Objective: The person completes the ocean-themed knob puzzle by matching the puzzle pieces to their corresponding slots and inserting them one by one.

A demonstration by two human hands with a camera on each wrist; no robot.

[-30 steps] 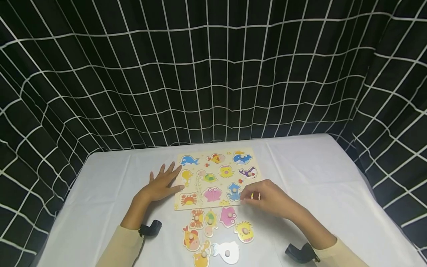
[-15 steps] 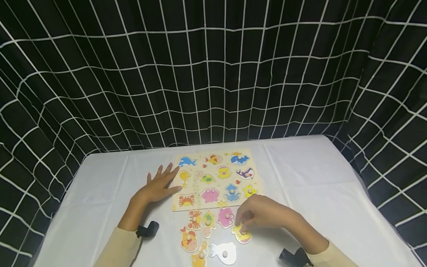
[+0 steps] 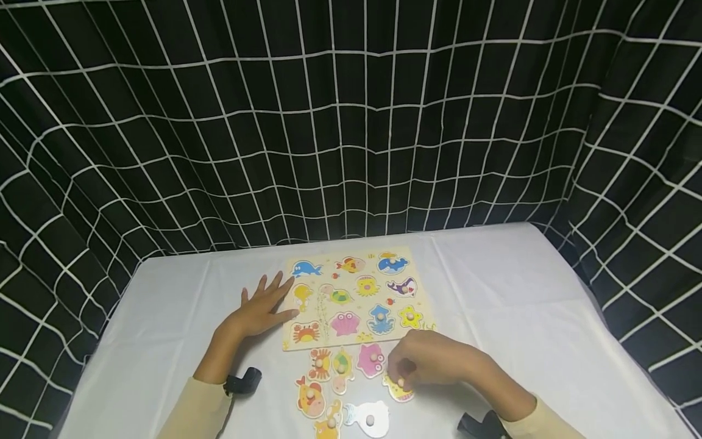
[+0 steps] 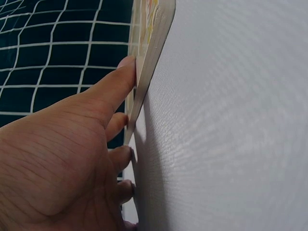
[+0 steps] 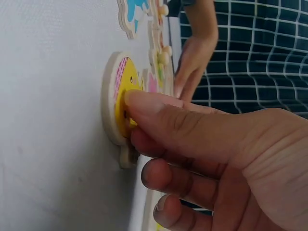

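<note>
The wooden peg puzzle board [image 3: 323, 340] lies on the white-covered table, printed with sea animals. My left hand [image 3: 262, 310] rests spread at its left edge; in the left wrist view the thumb [image 4: 126, 72] lies against the board's side. Just below the board's lower right corner, my right hand [image 3: 430, 358] pinches a yellow puzzle piece [image 3: 397, 390] with thumb and index finger at its knob. In the right wrist view, the thumb covers the knob of this yellow piece [image 5: 111, 103], and the other fingers are curled beneath.
Several loose pieces lie below the board: a pink one [image 3: 368, 360], a crab [image 3: 319, 366], a turtle [image 3: 340, 385], a fish [image 3: 310, 401], a seahorse [image 3: 329, 428] and a pale whale-shaped one [image 3: 375, 419]. A starfish [image 3: 409, 316] and squid [image 3: 381, 320] sit in the board. A black gridded curtain [image 3: 351, 122] hangs behind.
My right hand has moved from the board's lower right corner by the starfish down to the loose yellow piece and taken hold of it. The left hand has stayed at the board's edge.
</note>
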